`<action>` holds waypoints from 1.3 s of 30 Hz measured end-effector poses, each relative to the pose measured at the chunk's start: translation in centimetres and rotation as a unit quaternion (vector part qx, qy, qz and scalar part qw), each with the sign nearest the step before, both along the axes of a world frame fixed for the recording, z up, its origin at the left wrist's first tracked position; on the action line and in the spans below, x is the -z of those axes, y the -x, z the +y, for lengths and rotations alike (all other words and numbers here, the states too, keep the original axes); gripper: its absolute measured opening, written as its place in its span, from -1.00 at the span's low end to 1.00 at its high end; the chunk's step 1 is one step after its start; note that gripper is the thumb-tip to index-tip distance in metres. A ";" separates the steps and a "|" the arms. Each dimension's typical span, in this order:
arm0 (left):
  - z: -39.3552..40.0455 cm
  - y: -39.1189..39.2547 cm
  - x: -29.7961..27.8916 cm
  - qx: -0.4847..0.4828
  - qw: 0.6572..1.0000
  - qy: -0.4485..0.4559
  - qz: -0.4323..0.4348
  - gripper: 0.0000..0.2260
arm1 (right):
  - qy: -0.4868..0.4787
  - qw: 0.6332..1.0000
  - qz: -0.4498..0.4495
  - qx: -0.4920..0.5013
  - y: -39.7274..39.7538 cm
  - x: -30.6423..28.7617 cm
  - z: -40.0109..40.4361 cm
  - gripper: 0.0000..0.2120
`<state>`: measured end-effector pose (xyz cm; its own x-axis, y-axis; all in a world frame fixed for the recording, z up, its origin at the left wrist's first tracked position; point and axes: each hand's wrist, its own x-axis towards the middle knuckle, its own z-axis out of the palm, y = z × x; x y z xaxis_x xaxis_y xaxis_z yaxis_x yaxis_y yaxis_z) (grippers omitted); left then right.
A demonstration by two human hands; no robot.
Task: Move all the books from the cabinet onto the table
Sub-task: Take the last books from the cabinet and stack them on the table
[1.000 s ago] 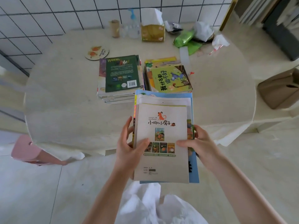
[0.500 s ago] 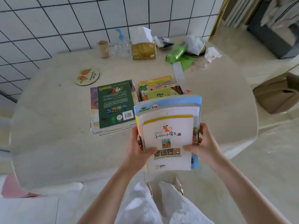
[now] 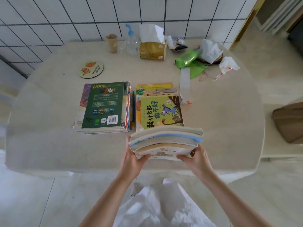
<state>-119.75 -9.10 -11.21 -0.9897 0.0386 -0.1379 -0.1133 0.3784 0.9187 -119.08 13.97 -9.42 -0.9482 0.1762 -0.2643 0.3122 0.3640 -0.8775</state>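
On table (image 3: 49,112): we count two book piles (image 3: 105,107) (image 3: 159,110). Our left hand (image 3: 132,161) and right hand (image 3: 199,160) both grip third stack (image 3: 165,141), thumbs on top.

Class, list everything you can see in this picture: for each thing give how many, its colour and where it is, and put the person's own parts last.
table: one, beige, against the tiled wall
held books: one bundle, white and blue edges, over the table's near edge
left stack: one, green cover on top, table middle
right stack: one, yellow-green cover on top, beside the left stack
coaster: one, round, beige with orange pictures, far left
cardboard tube: one, brown, by the wall
pump bottle: one, clear with blue top, by the tube
tissue pack: one, gold, by the wall
bag roll: one, green, far right
left hand: grips the bundle's left corner
right hand: grips its right corner
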 end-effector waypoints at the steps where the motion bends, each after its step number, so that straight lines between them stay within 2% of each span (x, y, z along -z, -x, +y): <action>1: 0.1 0.1 0.0 -0.006 1.000 -0.001 0.001 -0.47 | 0.005 1.000 0.000 -0.014 0.2 0.2 0.4 -0.41; 6: -0.2 0.7 0.9 -0.018 0.999 0.036 -0.005 -0.23 | 0.011 0.996 -0.016 -0.084 1.4 1.6 2.0 -0.37; 12: 0.2 0.4 1.1 -0.022 0.999 0.044 -0.022 -0.31 | 0.005 0.995 -0.013 -0.101 1.7 2.3 2.4 -0.38; 17: -0.5 0.4 1.6 -0.024 0.998 0.054 -0.032 -0.48 | 0.015 0.994 -0.050 -0.095 1.4 2.8 2.7 -0.45; 27: -0.6 -0.1 1.8 -0.032 0.995 0.093 -0.019 -0.25 | 0.025 0.993 -0.051 -0.104 0.9 3.5 3.2 -0.55; 29: -0.6 0.0 1.5 -0.037 0.995 0.087 -0.025 -0.27 | 0.046 0.991 -0.064 -0.109 1.2 3.2 3.2 -0.56; 32: -0.6 0.4 0.1 -0.051 0.995 0.068 -0.047 -0.51 | 0.068 0.989 -0.051 -0.121 1.4 1.5 3.4 -0.57; 33: -0.6 0.9 -0.5 -0.050 0.996 0.052 -0.053 -0.53 | 0.073 0.989 -0.043 -0.125 1.7 0.7 3.5 -0.56; 39: -0.4 4.2 -4.8 -0.055 0.995 -0.033 -0.081 -0.37 | 0.153 0.977 -0.059 -0.140 4.7 -4.3 3.7 -0.50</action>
